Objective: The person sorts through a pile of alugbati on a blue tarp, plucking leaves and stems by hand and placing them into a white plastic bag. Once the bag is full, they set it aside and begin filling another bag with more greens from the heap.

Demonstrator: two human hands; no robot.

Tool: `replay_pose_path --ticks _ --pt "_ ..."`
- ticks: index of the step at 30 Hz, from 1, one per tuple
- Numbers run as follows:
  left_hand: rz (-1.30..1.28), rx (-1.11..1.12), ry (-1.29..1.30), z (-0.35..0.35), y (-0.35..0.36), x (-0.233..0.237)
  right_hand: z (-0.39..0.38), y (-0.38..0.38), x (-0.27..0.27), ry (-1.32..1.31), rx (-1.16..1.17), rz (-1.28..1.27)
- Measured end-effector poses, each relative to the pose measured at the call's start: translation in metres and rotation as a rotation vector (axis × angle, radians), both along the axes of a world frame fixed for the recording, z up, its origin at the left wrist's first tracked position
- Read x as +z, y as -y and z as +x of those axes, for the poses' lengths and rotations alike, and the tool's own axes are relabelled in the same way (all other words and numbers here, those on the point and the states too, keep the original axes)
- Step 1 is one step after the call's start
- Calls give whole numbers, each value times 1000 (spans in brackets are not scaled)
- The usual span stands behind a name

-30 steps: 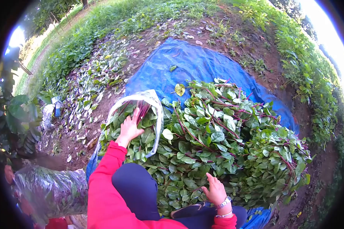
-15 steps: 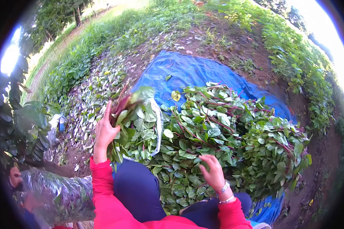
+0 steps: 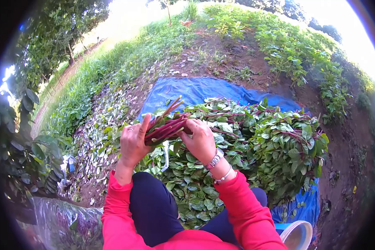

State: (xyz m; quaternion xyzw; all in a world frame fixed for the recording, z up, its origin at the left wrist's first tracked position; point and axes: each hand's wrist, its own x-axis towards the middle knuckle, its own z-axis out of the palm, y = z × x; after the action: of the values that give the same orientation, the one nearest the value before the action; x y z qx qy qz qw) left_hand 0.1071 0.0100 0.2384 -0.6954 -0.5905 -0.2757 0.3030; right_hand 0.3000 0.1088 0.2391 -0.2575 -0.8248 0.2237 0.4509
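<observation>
My left hand is closed around a bunch of purple-red leafy stems, its leaves showing to the left. The cut stem ends point right, and my right hand grips them between thumb and fingers. Both hands hold the bunch above a large pile of green leafy stems. Beneath the pile lies a blue tarp. A white edge of some container or sack shows just below the bunch; most of it is hidden.
A clear plastic bag of greens lies at my left. At lower right stands a white-rimmed bucket. Fallen leaves cover the soil on the left, and green plants grow at the back right. Broad-leaved branches hang at far left.
My right hand has moved up and left from above the pile and now grips the stem ends. The bunch in my left hand has turned from upright to nearly level. The view has shifted slightly.
</observation>
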Motion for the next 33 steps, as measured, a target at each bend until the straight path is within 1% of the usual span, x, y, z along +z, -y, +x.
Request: replay_pose_path --ticks 1,2,4,5,6,7,8,9,10,11,12,13,14,15,16,17,18,19,20,21,22,23,25,26,28,29,31,32,33 --pt "-3 -12 -9 -1 3 1 5 2 2 -37 -5 67" --pt "-13 70 -42 -6 8 0 13 4 0 -44 -16 64" --pt "0 217 -80 -21 26 3 43 2 -8 -92 -144 -33" --pt "40 301 -80 -33 40 7 63 -6 -16 -25 -224 -27" --pt "5 428 -59 -50 62 8 86 -17 -29 44 -302 -24" --pt "11 407 32 -66 84 16 110 -28 -51 197 -452 65" --pt "16 585 56 -67 110 28 130 -34 -73 349 -594 157" --pt "35 601 50 -76 136 39 143 -28 -88 539 -818 173" --pt "15 685 56 -86 166 50 154 -20 -104 728 -1039 192" --pt "46 710 23 -96 194 61 167 -15 -134 704 -984 121" --pt "47 842 10 -109 223 71 178 -14 -157 679 -929 50" --pt "63 968 -70 -110 249 86 185 -15 -155 821 -744 -284" --pt "31 1167 -31 -125 282 97 194 -14 -152 954 -537 -611" --pt "53 1273 -97 -135 313 106 200 -17 -169 758 -510 -538" --pt "0 1483 -19 -139 342 121 204 -19 -177 820 -538 -314" --pt "94 1539 -153 -139 364 130 207 -17 -175 784 -532 -268" --pt "140 1498 -188 -152 400 137 209 -16 -171 746 -528 -219" --pt "126 1549 -234 -150 425 146 211 -18 -173 854 -512 -343" --pt "126 1662 -198 -158 454 151 210 -18 -172 856 -503 -345" --pt "164 1643 -386 -166 484 155 209 -15 -169 934 -488 -449" --pt "201 1613 -574 -163 495 159 207 -13 -167 1012 -472 -552" --pt "196 1620 -579 -164 504 159 205 -14 -166 1046 -436 -567" --pt "289 1717 -453 -154 505 157 200 -16 -166 1040 -393 -567" --pt "288 1723 -453 -153 503 158 198 -17 -166 1030 -360 -571" --pt "133 1963 -161 -153 497 160 197 -19 -167 1022 -346 -563" --pt "129 1965 -161 -153 493 158 196 -19 -168 1011 -335 -560" --pt "-104 2092 -285 -158 485 149 197 -19 -173 1000 -327 -562" --pt "-107 2089 -285 -166 490 145 199 -20 -178 987 -315 -577" --pt "-72 2040 -360 -175 500 140 201 -21 -182 975 -304 -591"
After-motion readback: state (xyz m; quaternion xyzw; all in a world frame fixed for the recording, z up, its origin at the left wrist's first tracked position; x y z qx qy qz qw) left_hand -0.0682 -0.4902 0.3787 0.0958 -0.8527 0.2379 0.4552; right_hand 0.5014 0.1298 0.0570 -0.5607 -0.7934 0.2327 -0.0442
